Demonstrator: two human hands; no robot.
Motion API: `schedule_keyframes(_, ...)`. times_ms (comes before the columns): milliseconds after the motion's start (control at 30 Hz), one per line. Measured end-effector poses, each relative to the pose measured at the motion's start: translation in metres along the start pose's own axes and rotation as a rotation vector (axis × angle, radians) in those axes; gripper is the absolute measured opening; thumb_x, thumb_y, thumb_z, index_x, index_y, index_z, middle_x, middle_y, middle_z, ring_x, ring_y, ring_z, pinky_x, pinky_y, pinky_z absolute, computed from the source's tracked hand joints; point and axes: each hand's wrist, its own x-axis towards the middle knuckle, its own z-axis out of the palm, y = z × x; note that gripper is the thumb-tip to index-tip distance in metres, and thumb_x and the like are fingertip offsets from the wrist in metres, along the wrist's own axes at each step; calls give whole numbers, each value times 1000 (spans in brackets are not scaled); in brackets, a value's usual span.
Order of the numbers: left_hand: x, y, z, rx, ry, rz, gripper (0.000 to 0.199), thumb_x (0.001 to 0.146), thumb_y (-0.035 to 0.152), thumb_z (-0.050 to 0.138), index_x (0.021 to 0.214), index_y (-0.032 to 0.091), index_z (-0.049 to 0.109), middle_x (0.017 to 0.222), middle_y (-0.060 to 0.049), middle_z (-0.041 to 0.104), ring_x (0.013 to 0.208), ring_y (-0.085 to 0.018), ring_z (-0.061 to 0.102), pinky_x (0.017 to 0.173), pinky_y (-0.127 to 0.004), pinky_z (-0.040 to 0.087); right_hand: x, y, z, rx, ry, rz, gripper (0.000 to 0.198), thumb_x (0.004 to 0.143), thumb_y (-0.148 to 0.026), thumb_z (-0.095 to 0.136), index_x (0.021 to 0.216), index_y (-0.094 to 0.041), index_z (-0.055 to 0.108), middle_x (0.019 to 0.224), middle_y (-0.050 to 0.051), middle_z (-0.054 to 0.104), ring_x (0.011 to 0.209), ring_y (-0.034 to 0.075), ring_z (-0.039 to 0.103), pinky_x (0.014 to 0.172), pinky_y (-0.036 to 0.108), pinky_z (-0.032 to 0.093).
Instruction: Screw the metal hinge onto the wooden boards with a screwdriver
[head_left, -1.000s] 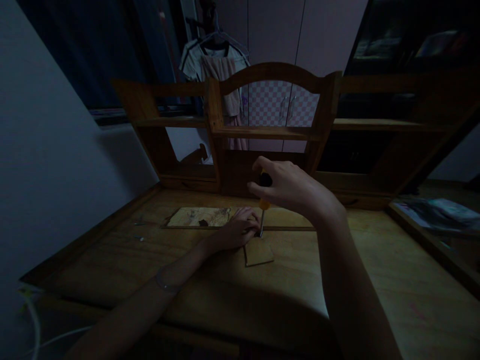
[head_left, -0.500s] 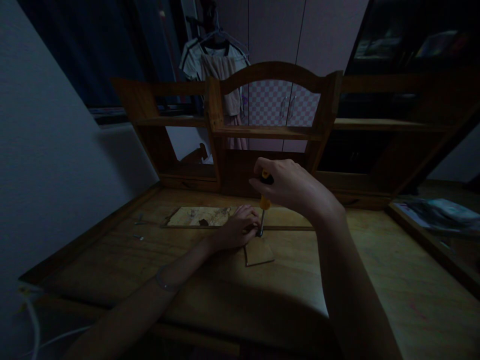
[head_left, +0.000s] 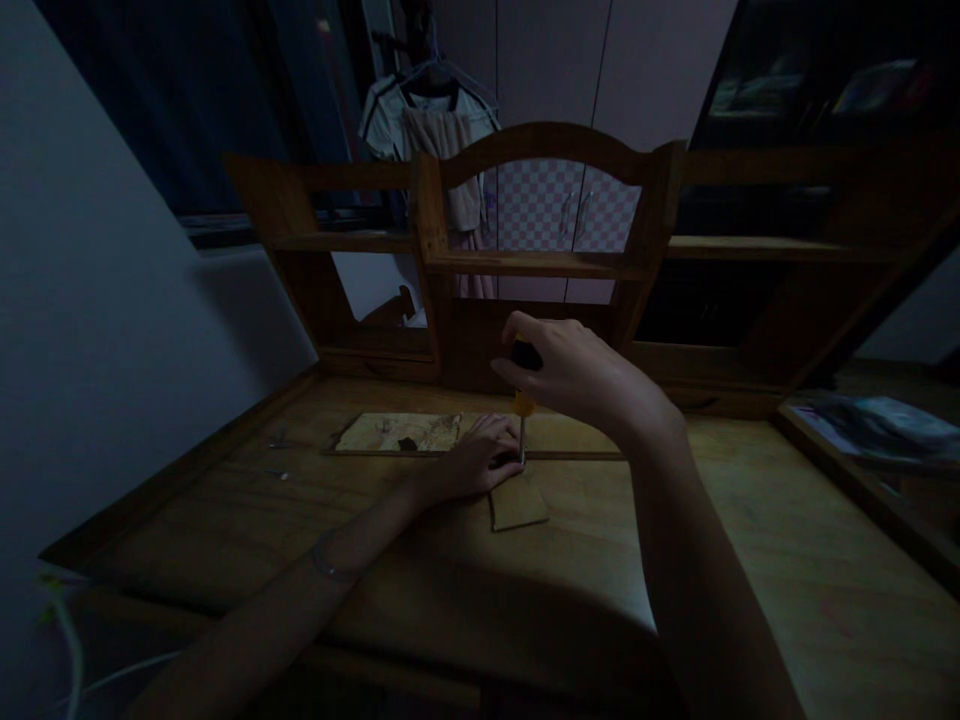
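My right hand (head_left: 574, 375) is closed around the yellow and black handle of a screwdriver (head_left: 524, 404), held nearly upright with its shaft pointing down. Low on the wood, my left hand (head_left: 484, 455) has its fingers bent together beside the screwdriver's tip; what they pinch, if anything, is hidden. Under and beyond that hand lies a long thin wooden board (head_left: 574, 437), its left part pale and rough with a dark spot. Just in front of the left hand, a small square wooden piece (head_left: 519, 504) lies near the board.
Small metal items, perhaps screws (head_left: 279, 475), lie on the wooden desk (head_left: 405, 590) to the left. A wooden shelf unit (head_left: 536, 265) stands along the back. Magazines or packets (head_left: 885, 428) are at the right, beyond a raised wooden edge. The room is dim.
My right hand and the screwdriver have shifted slightly left, and the shaft stands more upright. The fingers of my left hand have moved a little at the tip.
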Motion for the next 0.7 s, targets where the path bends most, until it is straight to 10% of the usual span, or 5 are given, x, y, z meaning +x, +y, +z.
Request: schedule_keyframes(700,1,3,-4,-1,-28,19,6,88,26,67,89,19,68,110,-7,57,112,-24,51,101,-40,41,-1,-1,-3,21,3,-9,24,86,-28,54,109,-22,59,102,7,68,94,22,63,78,30,40)
